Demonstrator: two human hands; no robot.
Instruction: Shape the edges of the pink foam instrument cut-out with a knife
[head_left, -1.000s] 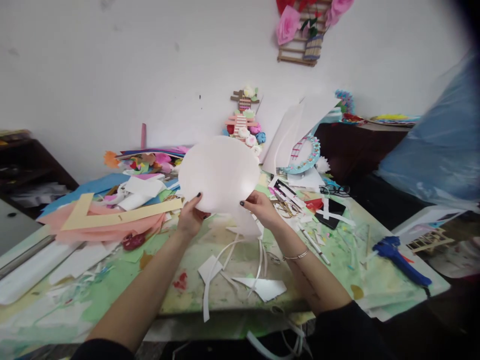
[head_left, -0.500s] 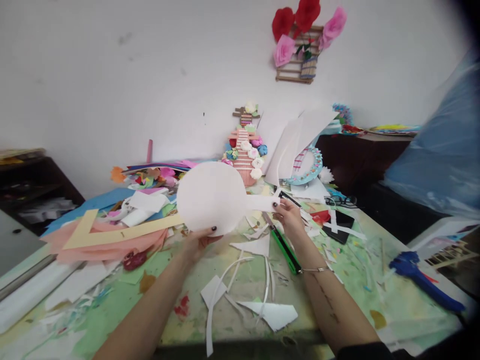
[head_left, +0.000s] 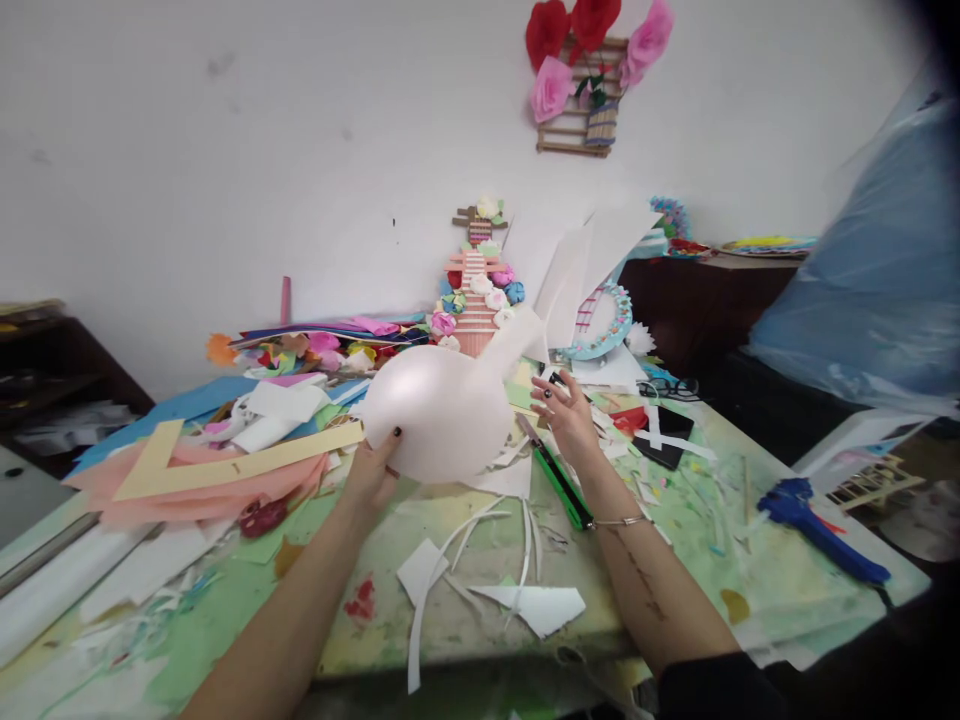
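Observation:
My left hand [head_left: 373,470] grips the lower left edge of a white round cut-out with a handle-like tab [head_left: 442,405], held above the table with the tab pointing up and right. My right hand [head_left: 564,415] hovers just right of the cut-out with its fingers spread and nothing in them. A green utility knife [head_left: 559,483] lies on the table right under that hand. White paper strips and offcuts [head_left: 525,598] lie on the paint-stained table [head_left: 697,510] in front of me.
Pink, cream and blue paper sheets [head_left: 202,465] pile up at the left. A craft-stick flower model [head_left: 476,295] stands against the wall, white sheets [head_left: 577,270] lean beside it. A blue glue gun [head_left: 817,530] and a black phone [head_left: 664,440] lie at the right.
My right hand has let go of the cut-out's tab and opened. The cut-out has tilted, its tab swinging upward, while the left hand keeps hold of it.

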